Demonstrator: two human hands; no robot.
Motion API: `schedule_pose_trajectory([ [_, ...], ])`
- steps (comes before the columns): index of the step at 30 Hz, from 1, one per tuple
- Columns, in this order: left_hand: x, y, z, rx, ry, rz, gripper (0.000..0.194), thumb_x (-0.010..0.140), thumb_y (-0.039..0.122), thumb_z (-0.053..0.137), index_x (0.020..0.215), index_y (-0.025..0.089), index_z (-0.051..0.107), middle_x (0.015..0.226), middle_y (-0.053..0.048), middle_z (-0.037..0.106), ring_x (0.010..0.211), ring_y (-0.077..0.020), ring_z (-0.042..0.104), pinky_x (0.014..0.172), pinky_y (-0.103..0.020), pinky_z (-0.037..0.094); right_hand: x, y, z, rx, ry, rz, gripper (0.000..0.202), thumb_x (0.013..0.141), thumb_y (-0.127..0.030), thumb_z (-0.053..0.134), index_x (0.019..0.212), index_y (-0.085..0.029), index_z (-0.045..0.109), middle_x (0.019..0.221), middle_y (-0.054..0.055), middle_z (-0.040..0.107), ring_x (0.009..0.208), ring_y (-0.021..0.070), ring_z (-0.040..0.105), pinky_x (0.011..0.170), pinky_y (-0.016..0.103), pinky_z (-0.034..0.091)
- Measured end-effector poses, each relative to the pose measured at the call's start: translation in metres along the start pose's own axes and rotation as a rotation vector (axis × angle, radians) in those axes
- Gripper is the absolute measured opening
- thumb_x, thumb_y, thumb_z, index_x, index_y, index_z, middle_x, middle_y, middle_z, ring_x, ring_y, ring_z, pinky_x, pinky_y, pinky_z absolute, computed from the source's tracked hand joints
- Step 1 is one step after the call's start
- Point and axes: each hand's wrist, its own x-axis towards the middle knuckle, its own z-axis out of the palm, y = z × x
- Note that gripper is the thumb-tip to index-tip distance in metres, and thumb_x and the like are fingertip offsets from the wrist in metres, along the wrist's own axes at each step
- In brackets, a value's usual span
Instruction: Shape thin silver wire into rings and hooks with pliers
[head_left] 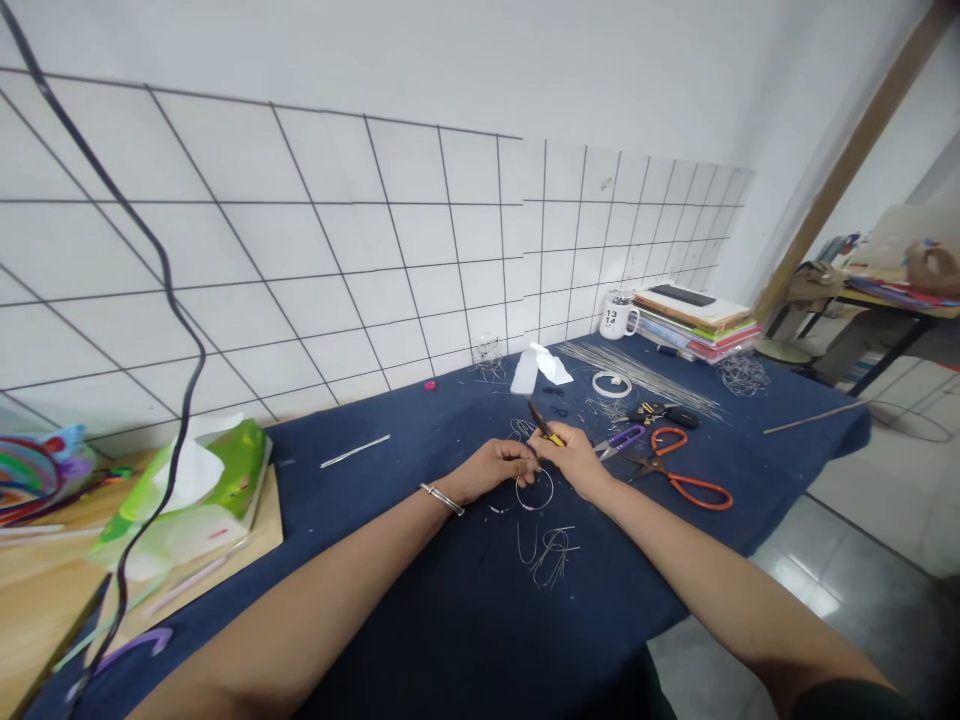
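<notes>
My left hand (pixel 501 470), with a silver bangle at its wrist, is closed in a pinch on a thin wire ring (pixel 535 508). The ring hangs as a round loop below the fingertips, with small pale beads or marks on it. Right beside it, my right hand (pixel 574 458) is wrapped round a pair of pliers (pixel 553 436) with yellow and dark parts. One dark curved end sticks up past the fingers; the working end is hidden between the hands. Loose bent wires (pixel 553 560) lie on the dark blue cloth just below.
Orange-handled scissors (pixel 694 488), purple-handled scissors (pixel 622 438) and black pliers (pixel 660 413) lie to the right. Behind are long straight wires (pixel 645 375), a white tape roll (pixel 612 385), a mug (pixel 616 318) and stacked books (pixel 697 325). A tissue pack (pixel 225 490) and hanging black cable (pixel 169 290) are left.
</notes>
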Motion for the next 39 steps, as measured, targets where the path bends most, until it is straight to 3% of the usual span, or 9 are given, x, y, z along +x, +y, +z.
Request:
schedule_pose_trajectory([
  [8,0.0,0.0,0.002,0.017,0.059,-0.004,0.027,0.073,0.038,0.059,0.075,0.011,0.062,0.069,-0.006,0.063,0.057,-0.0091,0.054,0.059,-0.022,0.043,0.001,-0.006,-0.005,-0.05,-0.038,0.001,0.022,0.073,-0.037,0.051,0.076,-0.016,0.057,0.063,-0.002,0.053,0.06,0.0106,0.047,0.057,0.022,0.037],
  [13,0.003,-0.004,-0.002,0.058,0.298,-0.014,0.03,0.075,0.041,0.054,0.076,0.012,0.06,0.07,-0.004,0.062,0.055,-0.0083,0.053,0.048,-0.018,0.039,0.005,-0.002,-0.009,-0.209,0.048,-0.009,0.026,0.074,-0.042,0.051,0.079,-0.017,0.057,0.069,-0.001,0.056,0.064,0.012,0.049,0.058,0.023,0.036],
  [17,0.006,-0.01,-0.006,0.029,0.494,0.013,0.031,0.075,0.043,0.053,0.077,0.012,0.059,0.07,-0.004,0.06,0.057,-0.0092,0.052,0.046,-0.018,0.04,0.005,0.0,-0.011,-0.379,0.009,-0.036,0.03,0.072,-0.047,0.054,0.083,-0.019,0.056,0.073,-0.001,0.057,0.066,0.0132,0.05,0.06,0.024,0.037],
  [21,0.007,-0.013,-0.008,-0.018,0.603,0.031,0.033,0.073,0.044,0.054,0.08,0.012,0.059,0.073,-0.005,0.06,0.059,-0.01,0.053,0.047,-0.02,0.043,0.004,0.001,-0.008,-0.568,-0.013,-0.14,0.04,0.064,-0.051,0.061,0.089,-0.02,0.055,0.082,0.002,0.057,0.076,0.0168,0.051,0.067,0.027,0.037],
  [28,0.007,-0.014,-0.01,-0.075,0.662,0.031,0.032,0.071,0.044,0.056,0.079,0.014,0.059,0.074,-0.005,0.061,0.06,-0.0114,0.055,0.049,-0.022,0.045,0.004,0.0,-0.006,-0.809,0.015,-0.278,0.051,0.059,-0.055,0.065,0.093,-0.019,0.053,0.084,0.005,0.056,0.082,0.0213,0.049,0.072,0.032,0.036],
  [39,0.008,-0.016,-0.007,-0.086,0.639,0.035,0.031,0.072,0.043,0.055,0.077,0.013,0.058,0.071,-0.004,0.061,0.058,-0.0104,0.054,0.05,-0.022,0.047,0.001,-0.005,-0.003,-0.884,0.017,-0.336,0.047,0.062,-0.053,0.064,0.093,-0.019,0.052,0.087,0.006,0.057,0.084,0.0224,0.048,0.074,0.034,0.033],
])
